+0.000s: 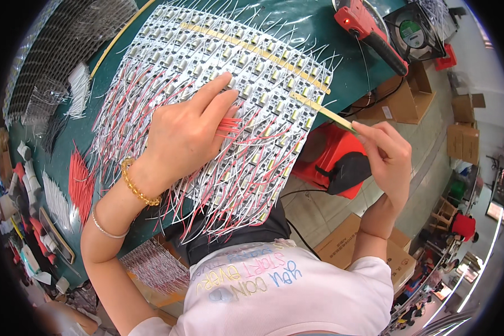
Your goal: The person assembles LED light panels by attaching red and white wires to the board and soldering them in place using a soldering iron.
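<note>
Landmark for all positions: the panel of small circuit boards [207, 84], a big white sheet of many tiny boards with red and white wire leads fringing out of it, lying on the green tabletop [341, 67] and overhanging its near edge toward my lap.

My left hand [185, 134] lies flat on the middle of the panel, fingers together and stretched toward the far side, palm pressing the boards down. A few red leads stick out from under the fingers. It pinches nothing; it is a hold-down.

My right hand [389, 154] is off the panel's right edge, over the floor. Thumb and forefinger are pressed together on the free end of a yellow strip of tape [319, 109]. The strip runs from that pinch back onto the right edge of the panel, taut and lifted. A second yellow strip [252, 47] lies stuck across the far rows.

Judgement on doing this well: keep the strip low and pull along its own line, so that the boards do not lift with it. The left palm should sit close to where the strip leaves the panel; at present it looks somewhat short of that point. Pull slowly, since the thin leads snag easily.

Beyond the panel's far right corner: a red tool [369, 31]. Left of the panel: loose bundles of red and white wires [75, 185].
</note>
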Demonstrator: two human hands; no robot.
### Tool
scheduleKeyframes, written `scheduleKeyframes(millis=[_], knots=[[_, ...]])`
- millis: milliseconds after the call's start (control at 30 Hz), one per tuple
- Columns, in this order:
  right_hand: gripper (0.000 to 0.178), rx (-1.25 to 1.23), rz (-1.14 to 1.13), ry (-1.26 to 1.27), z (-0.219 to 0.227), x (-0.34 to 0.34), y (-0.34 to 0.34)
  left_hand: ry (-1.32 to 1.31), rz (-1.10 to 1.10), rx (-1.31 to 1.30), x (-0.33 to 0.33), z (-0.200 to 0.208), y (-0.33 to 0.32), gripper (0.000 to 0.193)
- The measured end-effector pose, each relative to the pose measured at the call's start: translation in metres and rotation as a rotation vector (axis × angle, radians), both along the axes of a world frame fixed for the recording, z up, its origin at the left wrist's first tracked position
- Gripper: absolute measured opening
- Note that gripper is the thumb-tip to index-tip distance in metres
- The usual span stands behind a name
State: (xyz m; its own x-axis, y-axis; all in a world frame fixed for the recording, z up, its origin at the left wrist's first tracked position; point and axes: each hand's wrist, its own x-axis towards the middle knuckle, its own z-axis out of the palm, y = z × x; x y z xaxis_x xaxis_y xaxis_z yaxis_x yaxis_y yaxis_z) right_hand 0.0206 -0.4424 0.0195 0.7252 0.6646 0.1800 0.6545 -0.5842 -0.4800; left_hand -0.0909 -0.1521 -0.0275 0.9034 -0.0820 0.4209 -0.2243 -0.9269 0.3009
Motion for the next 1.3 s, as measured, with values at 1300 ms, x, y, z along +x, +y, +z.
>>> scheduleKeyframes(millis=[1300], knots=[[0.025,0.252,-0.052,0.277,-0.024,0.007,-0.006,0.001,0.003,0.010,0.003,0.001,-0.002,0.019]])
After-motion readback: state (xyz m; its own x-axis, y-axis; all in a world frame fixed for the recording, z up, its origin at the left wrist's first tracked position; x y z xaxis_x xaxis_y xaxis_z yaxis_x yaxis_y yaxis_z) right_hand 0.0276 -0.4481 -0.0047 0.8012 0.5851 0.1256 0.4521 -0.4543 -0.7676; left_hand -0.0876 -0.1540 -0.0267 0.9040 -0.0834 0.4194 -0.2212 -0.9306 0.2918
